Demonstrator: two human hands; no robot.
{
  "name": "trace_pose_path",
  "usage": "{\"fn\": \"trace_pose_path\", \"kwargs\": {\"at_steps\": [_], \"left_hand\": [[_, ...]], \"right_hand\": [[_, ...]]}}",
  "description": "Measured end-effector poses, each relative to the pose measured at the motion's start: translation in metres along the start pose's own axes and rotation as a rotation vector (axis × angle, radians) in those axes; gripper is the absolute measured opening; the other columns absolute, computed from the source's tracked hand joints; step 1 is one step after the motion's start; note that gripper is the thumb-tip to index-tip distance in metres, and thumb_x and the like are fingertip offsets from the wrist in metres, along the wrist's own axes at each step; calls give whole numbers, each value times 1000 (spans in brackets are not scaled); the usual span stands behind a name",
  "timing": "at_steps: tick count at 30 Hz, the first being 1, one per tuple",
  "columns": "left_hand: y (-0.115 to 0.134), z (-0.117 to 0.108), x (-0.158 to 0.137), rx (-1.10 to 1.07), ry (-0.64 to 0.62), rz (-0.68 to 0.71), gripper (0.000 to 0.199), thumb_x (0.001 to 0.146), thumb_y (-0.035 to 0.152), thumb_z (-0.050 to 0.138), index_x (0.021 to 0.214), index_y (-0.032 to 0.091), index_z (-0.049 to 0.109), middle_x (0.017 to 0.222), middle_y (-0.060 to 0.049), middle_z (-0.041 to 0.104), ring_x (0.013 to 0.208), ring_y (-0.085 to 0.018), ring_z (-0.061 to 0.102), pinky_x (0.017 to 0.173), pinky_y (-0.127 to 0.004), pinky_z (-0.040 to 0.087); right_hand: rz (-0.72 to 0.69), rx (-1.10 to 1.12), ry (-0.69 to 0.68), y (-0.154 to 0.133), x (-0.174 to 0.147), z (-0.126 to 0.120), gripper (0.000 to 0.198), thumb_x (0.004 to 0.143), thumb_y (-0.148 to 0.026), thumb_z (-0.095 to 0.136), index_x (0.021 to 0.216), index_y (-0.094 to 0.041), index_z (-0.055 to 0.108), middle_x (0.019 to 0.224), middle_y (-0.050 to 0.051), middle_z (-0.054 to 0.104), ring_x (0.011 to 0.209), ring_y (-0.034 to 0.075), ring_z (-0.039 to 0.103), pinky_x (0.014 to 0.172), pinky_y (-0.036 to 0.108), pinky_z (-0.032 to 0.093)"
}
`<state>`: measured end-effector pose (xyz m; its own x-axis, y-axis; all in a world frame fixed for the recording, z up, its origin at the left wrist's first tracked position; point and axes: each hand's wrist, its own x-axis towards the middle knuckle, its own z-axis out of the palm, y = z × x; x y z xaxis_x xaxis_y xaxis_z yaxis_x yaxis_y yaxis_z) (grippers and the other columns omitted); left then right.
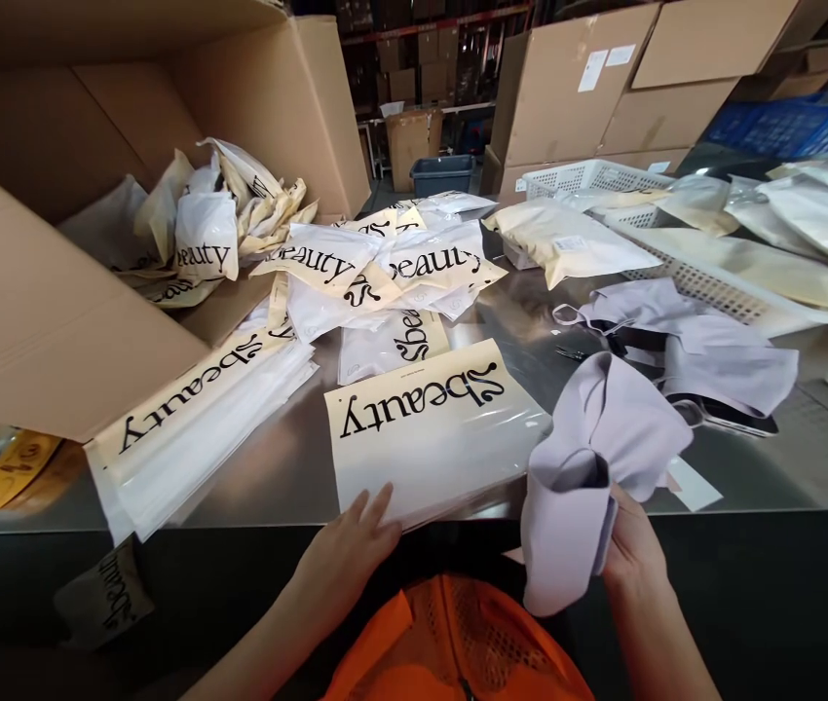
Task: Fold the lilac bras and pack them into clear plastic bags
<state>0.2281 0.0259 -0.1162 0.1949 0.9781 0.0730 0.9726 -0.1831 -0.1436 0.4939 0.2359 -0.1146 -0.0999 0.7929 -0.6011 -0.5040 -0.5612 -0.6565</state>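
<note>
My left hand lies with its fingers spread on the near edge of a stack of flat plastic bags, each with a cream band printed "Sbeauty". In my right hand is a folded lilac fabric garment, held up at the table's front edge, right of the stack; its exact kind is unclear. The fingertips of that hand are partly hidden behind the cloth. More lilac fabric lies on the metal table beyond, with a dark flat object partly under it. A white card lies beside the garment.
A large open cardboard box at left holds several packed bags. More filled bags are heaped mid-table, and a pile of long flat bags lies left. White perforated baskets with packages stand right. Small scissors-like snips lie near the fabric.
</note>
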Motion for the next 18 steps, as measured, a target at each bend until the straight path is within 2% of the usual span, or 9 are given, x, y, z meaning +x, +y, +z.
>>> {"fn": "trace_pose_path", "kwargs": {"at_steps": [2, 4, 6, 7, 11, 15, 18], "left_hand": [[0, 2, 6, 43, -10, -50, 57, 75, -5, 46, 122, 22, 62, 149, -14, 46, 121, -33, 60, 64, -33, 61], [1, 3, 14, 84, -5, -93, 52, 77, -4, 42, 116, 19, 67, 147, -14, 47, 121, -33, 60, 60, -32, 60], [3, 1, 24, 85, 19, -109, 46, 78, -3, 41, 109, 15, 70, 143, -15, 51, 121, -32, 60, 67, -35, 61], [4, -1, 30, 63, 36, -107, 46, 78, -1, 41, 111, 14, 69, 142, -15, 52, 122, -32, 59, 73, -38, 61], [11, -14, 55, -135, 98, -135, 62, 79, 6, 45, 140, 11, 48, 149, -15, 44, 133, -30, 50, 95, -43, 55], [14, -21, 75, -312, 149, -219, 73, 78, 9, 46, 149, 13, 32, 156, -14, 33, 141, -26, 38, 108, -40, 46], [16, -19, 82, -337, 217, -231, 77, 82, 8, 44, 154, 15, 19, 159, -15, 26, 145, -25, 30, 112, -42, 42]], "right_hand": [[73, 76, 47, 0, -7, 3, 10, 80, -20, 68, 89, -16, 67, 74, 2, 72, 69, 18, 71, 80, 32, 62], [113, 64, 69, 1, -16, 3, 13, 79, -19, 70, 91, -15, 68, 77, 3, 73, 65, 18, 70, 78, 31, 62], [152, 21, 66, 2, -25, -1, 21, 75, -18, 74, 95, -14, 69, 79, 5, 74, 67, 20, 71, 78, 32, 62], [165, -9, 54, 3, -30, -4, 28, 71, -18, 78, 97, -14, 69, 81, 6, 74, 70, 22, 72, 78, 34, 62], [218, -186, -137, 8, -45, -14, 46, 56, -18, 88, 98, -12, 70, 84, 11, 75, 81, 29, 73, 82, 42, 60], [282, -372, -386, 13, -43, -14, 49, 58, -24, 88, 102, -10, 72, 89, 14, 75, 85, 30, 73, 83, 43, 59], [271, -506, -439, 18, -35, -8, 46, 62, -29, 87, 100, -9, 71, 89, 14, 75, 83, 28, 73, 80, 38, 59]]}}
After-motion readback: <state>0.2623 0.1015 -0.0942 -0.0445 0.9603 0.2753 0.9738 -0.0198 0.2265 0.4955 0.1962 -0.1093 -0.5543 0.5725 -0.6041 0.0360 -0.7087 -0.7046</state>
